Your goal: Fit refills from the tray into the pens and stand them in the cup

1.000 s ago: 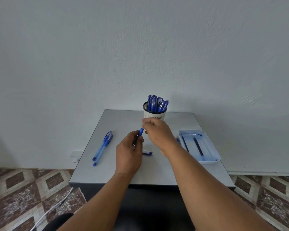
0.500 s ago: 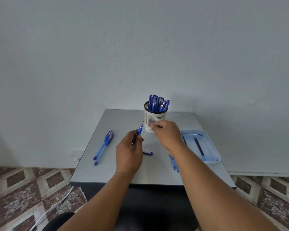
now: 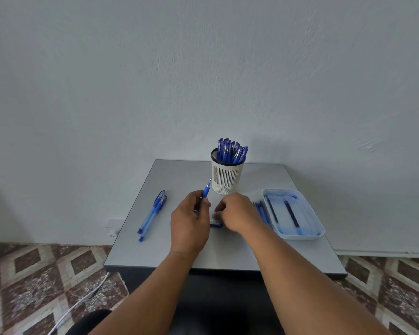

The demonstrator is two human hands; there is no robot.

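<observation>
My left hand (image 3: 190, 222) grips a blue pen (image 3: 206, 191) with its bare tip pointing up, just in front of the cup. My right hand (image 3: 238, 212) is lowered to the table beside it. Its curled fingertips close on a small pen cap (image 3: 217, 224) that lies on the tabletop. The white slotted cup (image 3: 225, 177) stands at the back middle, with several capped blue pens (image 3: 230, 151) in it. The pale blue tray (image 3: 317, 222) at the right holds two dark refills (image 3: 291, 213). Two more blue pens (image 3: 153, 213) lie at the left.
Several blue sticks (image 3: 260, 209) lie on the grey table (image 3: 174, 252) between my right wrist and the tray. The table stands against a white wall. A white cable (image 3: 82, 298) runs over the patterned floor at the lower left.
My right hand has left the pen's tip and dropped toward me, down onto the cap on the table. The left hand keeps the pen where it was.
</observation>
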